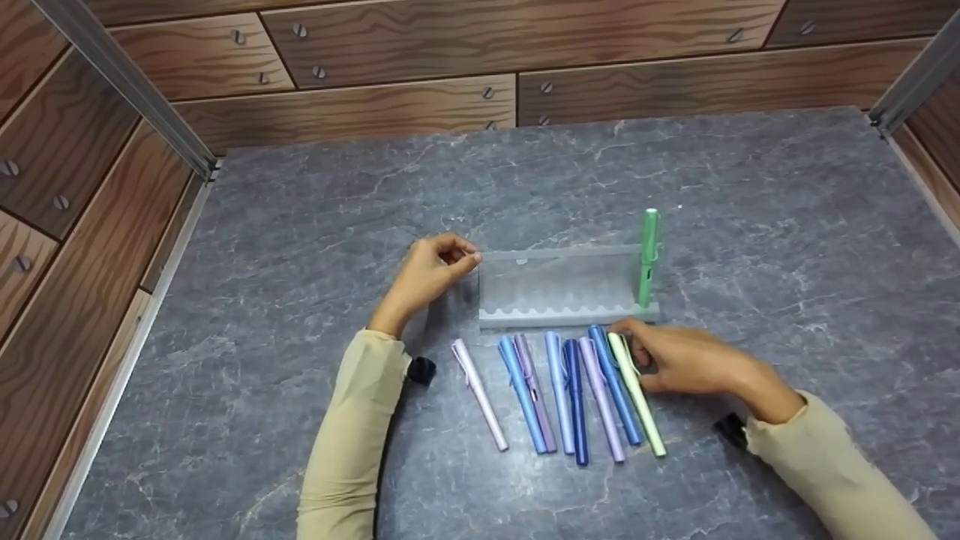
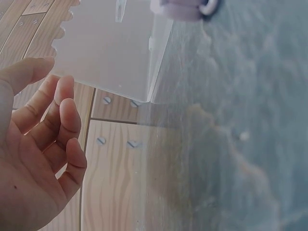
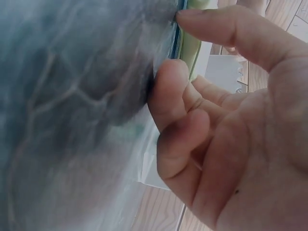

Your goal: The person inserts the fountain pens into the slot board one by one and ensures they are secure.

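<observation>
A clear plastic pen stand (image 1: 559,281) with a scalloped front ledge sits on the table. My left hand (image 1: 435,270) pinches its upper left corner between thumb and finger. A green pen (image 1: 649,259) stands upright at the stand's right end. My right hand (image 1: 690,360) is at a light green pen (image 1: 637,394) lying in front of the stand, fingers bent loosely beside its upper part. In the right wrist view the thumb (image 3: 211,21) and fingertips stand apart near that pen. Left of it lie a blue pen (image 1: 615,386) and a lilac pen (image 1: 602,401).
Further left lie a dark blue pen (image 1: 576,405), a light blue pen (image 1: 560,394), a purple pen (image 1: 544,412), another light blue pen (image 1: 523,394) and a pale pink pen (image 1: 481,394). Wood-patterned walls (image 1: 405,45) border the grey marbled table (image 1: 300,225) at back and sides.
</observation>
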`<state>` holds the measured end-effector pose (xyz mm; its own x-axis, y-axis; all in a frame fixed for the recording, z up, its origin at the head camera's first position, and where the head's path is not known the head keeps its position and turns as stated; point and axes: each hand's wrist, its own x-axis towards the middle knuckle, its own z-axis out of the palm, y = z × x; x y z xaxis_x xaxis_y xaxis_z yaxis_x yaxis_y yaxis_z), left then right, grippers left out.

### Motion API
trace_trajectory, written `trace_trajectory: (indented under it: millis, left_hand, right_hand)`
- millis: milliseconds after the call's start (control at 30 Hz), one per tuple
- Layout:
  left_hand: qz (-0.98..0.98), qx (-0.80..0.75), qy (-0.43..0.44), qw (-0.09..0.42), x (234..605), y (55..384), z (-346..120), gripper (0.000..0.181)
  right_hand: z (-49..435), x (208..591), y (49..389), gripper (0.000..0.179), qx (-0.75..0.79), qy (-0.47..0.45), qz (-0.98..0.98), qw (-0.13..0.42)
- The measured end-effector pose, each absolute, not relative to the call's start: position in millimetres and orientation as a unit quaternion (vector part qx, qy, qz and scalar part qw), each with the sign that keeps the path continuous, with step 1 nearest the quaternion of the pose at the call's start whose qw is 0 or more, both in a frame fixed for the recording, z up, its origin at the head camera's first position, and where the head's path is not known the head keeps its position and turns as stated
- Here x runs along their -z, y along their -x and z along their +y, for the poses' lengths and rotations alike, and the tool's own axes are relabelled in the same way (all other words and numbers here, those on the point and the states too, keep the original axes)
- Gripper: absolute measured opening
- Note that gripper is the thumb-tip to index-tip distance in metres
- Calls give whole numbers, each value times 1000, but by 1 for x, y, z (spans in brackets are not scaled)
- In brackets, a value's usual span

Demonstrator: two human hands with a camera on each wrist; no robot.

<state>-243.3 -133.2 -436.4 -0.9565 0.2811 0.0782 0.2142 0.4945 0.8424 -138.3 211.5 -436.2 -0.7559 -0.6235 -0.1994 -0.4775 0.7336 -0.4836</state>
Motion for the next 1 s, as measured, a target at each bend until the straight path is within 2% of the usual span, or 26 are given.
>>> trace_trajectory:
  millis: [333,667,867,1000]
  left_hand:
    - [868,-473,-151,25,438,245,-134,15]
    - [868,-470,-159,17,437,246,-134,15]
    - [867,-472,-157,20,437,246,-134,15]
    - [865,-475,-156,24,437,245,-134,15]
  right_hand:
    - [215,431,138,58,251,313,901,164]
    - [215,428,142,69,327,284,873,222]
    - [218,424,143,67,384,261,844,270]
    - [221,420,142,66,385,252,847,267]
